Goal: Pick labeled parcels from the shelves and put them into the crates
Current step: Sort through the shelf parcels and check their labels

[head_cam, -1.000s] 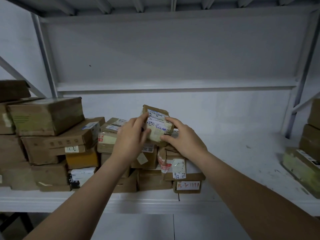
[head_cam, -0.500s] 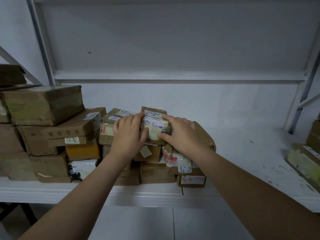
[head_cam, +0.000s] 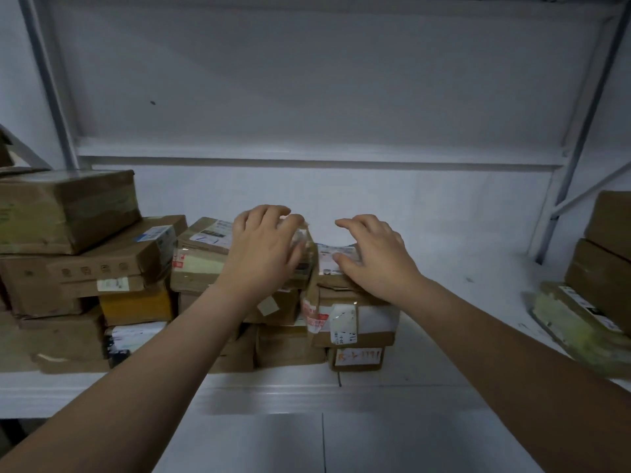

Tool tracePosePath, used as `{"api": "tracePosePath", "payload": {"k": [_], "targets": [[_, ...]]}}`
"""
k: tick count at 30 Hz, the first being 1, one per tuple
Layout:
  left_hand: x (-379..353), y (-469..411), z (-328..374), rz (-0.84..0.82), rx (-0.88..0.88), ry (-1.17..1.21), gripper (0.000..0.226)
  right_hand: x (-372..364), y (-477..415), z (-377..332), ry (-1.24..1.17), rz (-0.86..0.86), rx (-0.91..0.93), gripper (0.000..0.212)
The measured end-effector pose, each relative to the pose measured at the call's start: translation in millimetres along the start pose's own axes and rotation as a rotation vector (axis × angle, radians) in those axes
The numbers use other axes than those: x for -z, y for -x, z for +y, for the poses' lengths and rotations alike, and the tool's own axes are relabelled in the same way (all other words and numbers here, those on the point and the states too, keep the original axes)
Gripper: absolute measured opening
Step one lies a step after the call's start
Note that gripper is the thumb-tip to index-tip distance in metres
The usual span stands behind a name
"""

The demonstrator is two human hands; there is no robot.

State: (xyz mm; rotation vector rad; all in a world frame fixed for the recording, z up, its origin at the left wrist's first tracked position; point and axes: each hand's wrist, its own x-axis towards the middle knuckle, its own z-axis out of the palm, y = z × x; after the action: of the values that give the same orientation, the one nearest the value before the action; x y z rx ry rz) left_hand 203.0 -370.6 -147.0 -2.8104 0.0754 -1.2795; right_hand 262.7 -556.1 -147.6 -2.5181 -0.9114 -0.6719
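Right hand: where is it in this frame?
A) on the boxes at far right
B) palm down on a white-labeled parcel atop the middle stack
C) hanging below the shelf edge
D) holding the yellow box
B: the right hand lies palm down on the white-labeled parcel that tops the middle stack, with its thumb on the label.
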Motion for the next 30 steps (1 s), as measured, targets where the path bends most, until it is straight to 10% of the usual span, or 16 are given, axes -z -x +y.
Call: {"api": "tracePosePath", "payload": {"k": [17,30], "targets": [[-34.3,-70.8,271.8,-0.016,-0.346,0.510,0.040,172.2,149.5,181.8,0.371,0.161,-0.356,0.041],[-70.3,-113.3,458.8,-0.249,-0.259,0.752,0.082,218.7,225.3,296.7,0.148,0.250,-0.562,0.053]]}}
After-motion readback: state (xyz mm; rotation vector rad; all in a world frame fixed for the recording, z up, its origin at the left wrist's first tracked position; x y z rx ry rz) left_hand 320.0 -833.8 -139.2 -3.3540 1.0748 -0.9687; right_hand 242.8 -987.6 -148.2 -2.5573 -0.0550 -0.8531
